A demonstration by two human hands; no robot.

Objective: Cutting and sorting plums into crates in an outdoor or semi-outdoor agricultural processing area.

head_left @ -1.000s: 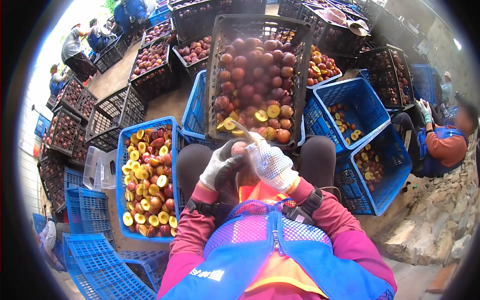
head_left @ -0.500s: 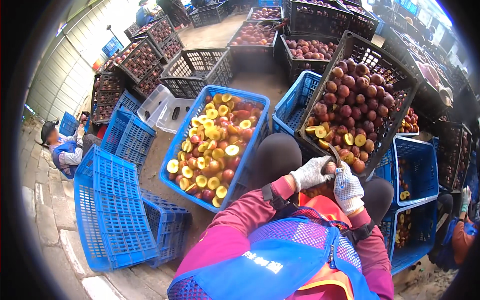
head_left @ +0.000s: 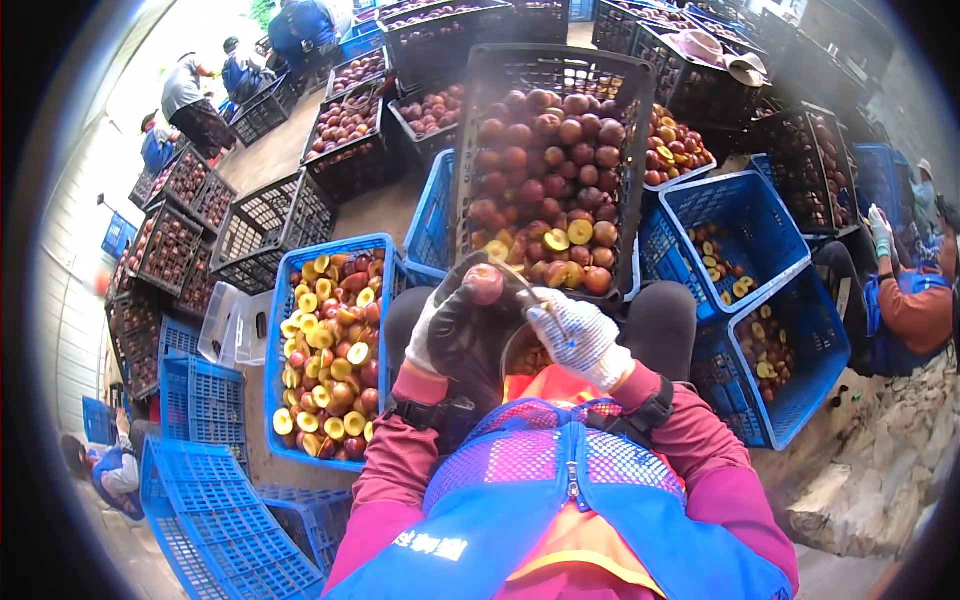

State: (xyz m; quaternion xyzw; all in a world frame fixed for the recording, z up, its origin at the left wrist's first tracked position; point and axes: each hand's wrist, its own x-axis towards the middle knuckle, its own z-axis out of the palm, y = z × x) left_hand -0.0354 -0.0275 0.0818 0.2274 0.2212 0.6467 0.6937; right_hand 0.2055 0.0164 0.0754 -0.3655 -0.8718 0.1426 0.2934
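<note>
My left hand (head_left: 447, 325), in a white glove with a dark palm, is closed around a reddish plum (head_left: 484, 284). Beside it, my right hand (head_left: 580, 335) in a white glove with blue dots grips a small curved knife (head_left: 527, 290), mostly hidden by the fingers. Just beyond both hands a black crate (head_left: 640, 190) leans toward me, holding whole dark plums (head_left: 550, 165) and a few yellow-fleshed halves (head_left: 580, 232) at its near end. Left of my knee stands a blue crate (head_left: 388, 262) full of halved plums (head_left: 335, 350).
Blue crates (head_left: 800, 235) with some plum halves stand at right; blue crates (head_left: 215, 510) lie at lower left. A clear plastic box (head_left: 250, 330) sits beside a black crate (head_left: 270, 215). Several people work around; one (head_left: 910, 300) sits at far right. Rubble (head_left: 860, 500) lies lower right.
My view has swung to the right, so the crates appear shifted left. My left hand has turned with the plum, now showing its dark palm, and the hands have moved slightly apart.
</note>
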